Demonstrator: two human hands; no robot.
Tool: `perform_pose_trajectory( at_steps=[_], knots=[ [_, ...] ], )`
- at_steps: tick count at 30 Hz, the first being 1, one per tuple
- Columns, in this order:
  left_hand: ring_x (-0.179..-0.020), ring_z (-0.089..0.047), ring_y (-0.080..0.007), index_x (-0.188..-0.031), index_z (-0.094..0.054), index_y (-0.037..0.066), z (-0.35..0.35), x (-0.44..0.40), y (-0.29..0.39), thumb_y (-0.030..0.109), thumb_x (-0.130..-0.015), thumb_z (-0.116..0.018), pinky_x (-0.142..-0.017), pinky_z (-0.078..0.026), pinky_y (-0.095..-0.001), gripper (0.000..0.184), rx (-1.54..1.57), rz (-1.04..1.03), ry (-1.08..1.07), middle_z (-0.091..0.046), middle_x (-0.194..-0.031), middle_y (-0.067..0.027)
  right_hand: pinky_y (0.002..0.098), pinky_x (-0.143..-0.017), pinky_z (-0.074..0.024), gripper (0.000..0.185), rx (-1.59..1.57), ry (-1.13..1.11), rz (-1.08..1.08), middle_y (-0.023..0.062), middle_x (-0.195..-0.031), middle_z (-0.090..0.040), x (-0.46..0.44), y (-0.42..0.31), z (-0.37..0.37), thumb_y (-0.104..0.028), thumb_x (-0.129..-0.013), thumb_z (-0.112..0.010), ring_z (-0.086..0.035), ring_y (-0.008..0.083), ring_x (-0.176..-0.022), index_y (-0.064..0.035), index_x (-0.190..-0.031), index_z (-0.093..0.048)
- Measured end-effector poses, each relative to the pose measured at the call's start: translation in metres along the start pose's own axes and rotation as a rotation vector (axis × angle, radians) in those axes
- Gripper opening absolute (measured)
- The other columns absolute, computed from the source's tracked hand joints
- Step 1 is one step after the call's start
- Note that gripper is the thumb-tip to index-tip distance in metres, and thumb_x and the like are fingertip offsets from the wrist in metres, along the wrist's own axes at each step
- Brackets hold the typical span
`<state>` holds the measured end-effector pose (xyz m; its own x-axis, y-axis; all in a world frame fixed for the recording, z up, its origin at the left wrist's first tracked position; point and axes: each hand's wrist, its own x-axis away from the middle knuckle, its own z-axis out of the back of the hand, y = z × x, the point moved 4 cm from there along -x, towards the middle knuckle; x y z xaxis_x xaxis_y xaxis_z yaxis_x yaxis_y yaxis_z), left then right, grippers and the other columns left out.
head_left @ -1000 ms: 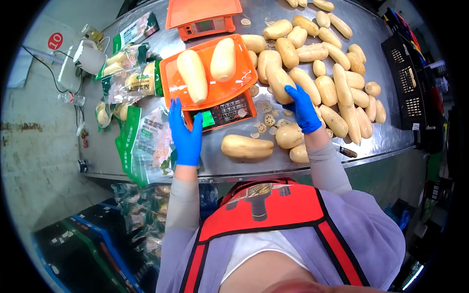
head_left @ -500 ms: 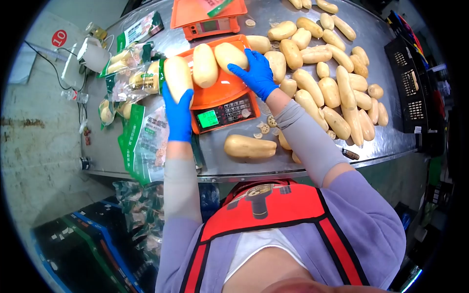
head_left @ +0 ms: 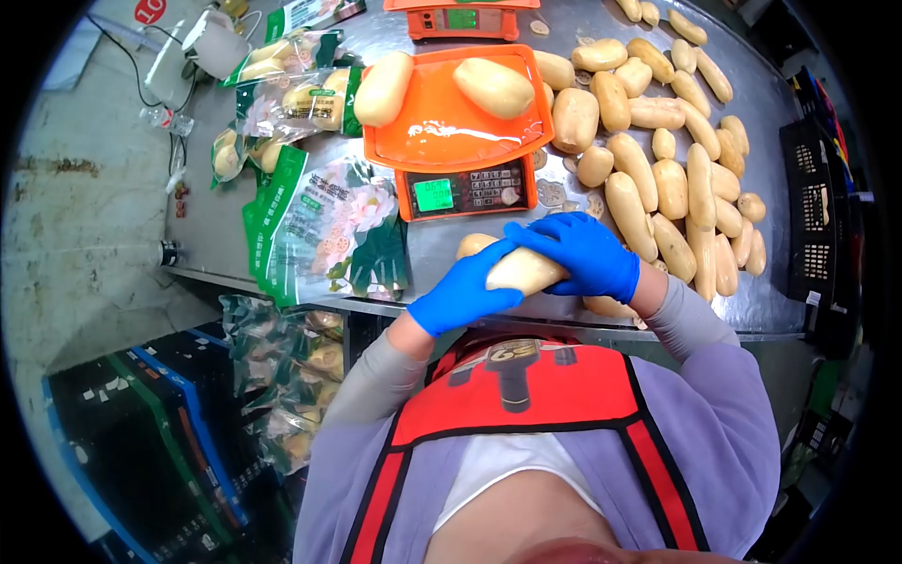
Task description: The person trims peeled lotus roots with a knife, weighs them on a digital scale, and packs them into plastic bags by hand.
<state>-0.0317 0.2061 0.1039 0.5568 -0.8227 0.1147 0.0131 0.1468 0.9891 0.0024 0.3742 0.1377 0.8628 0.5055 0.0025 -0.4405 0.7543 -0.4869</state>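
Both hands wear blue gloves and meet at the table's front edge. My left hand (head_left: 470,287) and my right hand (head_left: 584,252) are wrapped round one pale lotus root piece (head_left: 526,271), left and right of it. Behind them stands an orange scale, its display (head_left: 433,195) lit green. On its orange tray (head_left: 442,132) lie two root pieces, one at the left edge (head_left: 383,88) and one at the back right (head_left: 494,87). Part of another root shows just behind my left hand. A flat green-and-clear bag (head_left: 329,230) lies left of the scale.
Several lotus roots (head_left: 672,188) are heaped on the right of the metal table. Filled bags (head_left: 301,101) lie at the back left. A second orange scale (head_left: 462,19) stands at the back, a black crate (head_left: 810,207) at the right edge. More bags (head_left: 282,367) hang below the table.
Both hands have come from the tray to the table's front edge, now round a root piece. The tray has gone from three roots to two. The view has shifted.
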Motion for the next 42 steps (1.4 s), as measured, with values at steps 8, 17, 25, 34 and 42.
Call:
perform_pose_trajectory(
  at_steps=[8,17,25,34,42],
  knots=[
    [-0.076,-0.05,-0.0058,-0.125,-0.05,0.006,0.109,-0.022,0.015,0.007,-0.083,-0.061,-0.073,-0.044,-0.0205,0.043,0.133,-0.022,0.734,-0.055,-0.088,0.0007,0.0397,-0.086,-0.0417,0.084,-0.067,0.355,-0.319,0.0129,-0.112,-0.056,0.074,0.066,0.004,-0.019,-0.058,-0.074,-0.053,0.0318,-0.097,-0.0124,-0.134,-0.039],
    [-0.115,-0.046,-0.0299,-0.138,-0.028,0.002,0.154,-0.11,-0.005,0.022,-0.064,-0.08,-0.096,-0.038,-0.0379,0.092,-0.534,-0.235,0.749,-0.042,-0.13,-0.019,0.0405,-0.082,-0.0433,0.085,0.075,0.386,-0.413,0.0132,-0.106,-0.056,0.09,0.078,-0.003,-0.016,-0.058,-0.076,-0.054,0.032,-0.094,-0.0136,-0.135,-0.038],
    [-0.112,-0.05,-0.0262,-0.14,-0.022,0.001,0.136,-0.118,-0.015,0.016,-0.063,-0.08,-0.092,-0.043,-0.0344,0.097,-0.255,-0.133,0.701,-0.043,-0.129,-0.02,0.0411,-0.072,-0.0462,0.077,0.19,0.123,-0.408,0.0141,-0.094,-0.058,0.057,0.097,-0.008,-0.027,-0.061,-0.076,-0.058,0.0312,-0.083,-0.0115,-0.128,-0.042],
    [-0.116,-0.044,-0.0314,-0.143,-0.016,0.009,0.147,-0.054,0.005,0.019,-0.078,-0.07,-0.094,-0.04,-0.0367,0.085,-0.229,-0.104,0.841,-0.033,-0.138,-0.0201,0.0418,-0.078,-0.0447,0.073,0.107,0.055,-0.345,0.0159,-0.101,-0.058,0.044,0.107,-0.021,-0.035,-0.066,-0.073,-0.057,0.0337,-0.089,-0.0099,-0.128,-0.044],
    [-0.111,-0.049,-0.027,-0.129,-0.044,0.002,0.17,0.091,-0.1,0.02,-0.077,-0.069,-0.093,-0.04,-0.035,0.06,-0.38,0.314,1.025,-0.047,-0.127,-0.017,0.0383,-0.086,-0.0422,0.056,0.078,0.32,-0.191,0.0122,-0.115,-0.056,0.028,0.093,0.016,-0.023,-0.074,-0.068,-0.053,0.031,-0.101,-0.0112,-0.125,-0.049]
  ],
)
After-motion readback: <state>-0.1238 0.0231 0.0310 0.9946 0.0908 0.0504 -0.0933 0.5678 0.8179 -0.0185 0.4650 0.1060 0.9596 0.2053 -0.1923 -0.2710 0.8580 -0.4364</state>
